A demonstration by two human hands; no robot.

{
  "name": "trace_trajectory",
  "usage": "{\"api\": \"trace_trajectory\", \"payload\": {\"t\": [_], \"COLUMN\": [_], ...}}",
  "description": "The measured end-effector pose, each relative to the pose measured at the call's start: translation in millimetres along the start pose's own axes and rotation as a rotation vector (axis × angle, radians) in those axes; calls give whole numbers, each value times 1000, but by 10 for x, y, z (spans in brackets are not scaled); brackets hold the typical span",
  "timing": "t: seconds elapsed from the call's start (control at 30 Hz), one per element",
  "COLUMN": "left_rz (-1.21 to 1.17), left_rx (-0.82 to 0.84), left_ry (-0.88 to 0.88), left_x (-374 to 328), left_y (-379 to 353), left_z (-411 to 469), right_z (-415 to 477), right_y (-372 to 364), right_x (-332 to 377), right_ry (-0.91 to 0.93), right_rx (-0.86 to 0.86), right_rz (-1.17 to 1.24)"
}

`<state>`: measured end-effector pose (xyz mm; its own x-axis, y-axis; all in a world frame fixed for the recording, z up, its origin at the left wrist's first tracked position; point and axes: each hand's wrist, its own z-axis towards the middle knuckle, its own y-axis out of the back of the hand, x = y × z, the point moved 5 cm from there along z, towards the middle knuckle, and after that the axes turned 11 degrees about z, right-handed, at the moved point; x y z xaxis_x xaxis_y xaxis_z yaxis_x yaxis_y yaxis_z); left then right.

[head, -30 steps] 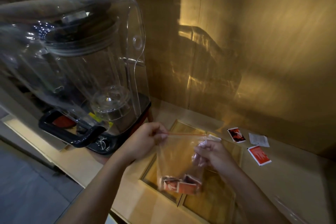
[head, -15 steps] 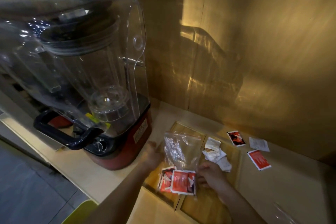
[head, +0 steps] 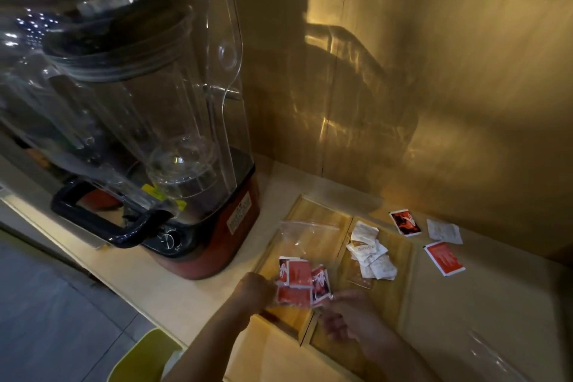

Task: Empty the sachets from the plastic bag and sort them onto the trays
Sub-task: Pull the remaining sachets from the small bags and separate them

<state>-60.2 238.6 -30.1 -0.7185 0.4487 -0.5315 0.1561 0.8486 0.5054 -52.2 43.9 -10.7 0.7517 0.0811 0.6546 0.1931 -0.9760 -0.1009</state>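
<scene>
From the head camera, the left hand (head: 252, 288) is curled nearly closed, its fingertips pinching the lower left corner of the clear plastic bag (head: 305, 237) beside a cluster of red sachets (head: 299, 281). The right hand (head: 348, 310) is blurred; its fingers bend loosely near the bag's lower right corner, and whether they pinch the film cannot be told. The bag lies over the left wooden tray (head: 325, 211), zip edge towards the wall, and the red sachets are bunched at its near end; it is unclear whether they are inside the film or already out of it. A pile of white sachets (head: 370, 253) rests on the right wooden tray (head: 403, 260). Beyond the trays, on the bench (head: 496, 288), lie two red sachets and one white one, apart from each other. A blender (head: 148, 121) under a clear cover stands at the left, cut off by the picture's edge. Both forearms run out of the bottom of the view, and the near tray corners are hidden beneath the hands.
</scene>
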Motion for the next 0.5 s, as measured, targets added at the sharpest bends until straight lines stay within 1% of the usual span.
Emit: {"api": "trace_trajectory", "payload": {"t": [0.07,0.13,0.2,0.3,0.33,0.37,0.43,0.5], "left_rz": [-172,-312,-339,-276,-292,-325,-376,-360], "left_rx": [-56,-51,13,219,240,215,106,48], "left_ry": [-24,-41,-25,32,30,26,5,-1], "left_x": [-30,-83,-81,29,51,55,8,-87], "left_y": [97,168,182,111,92,92,149,196], "left_z": [-25,-69,-114,-143,-147,-133,-93,-92], "right_z": [-47,-67,-79,-73,-62,-56,-43,-23], "right_y": [-25,-39,-56,-75,-71,-69,-70,-88], "right_x": [104,180,195,95,43,4,-36,-24], "right_ry": [57,102,96,9,-24,-53,-84,-87], "right_rx": [39,49,67,96,103,109,123,144], "right_rz": [51,81,86,107,124,139,177,221]}}
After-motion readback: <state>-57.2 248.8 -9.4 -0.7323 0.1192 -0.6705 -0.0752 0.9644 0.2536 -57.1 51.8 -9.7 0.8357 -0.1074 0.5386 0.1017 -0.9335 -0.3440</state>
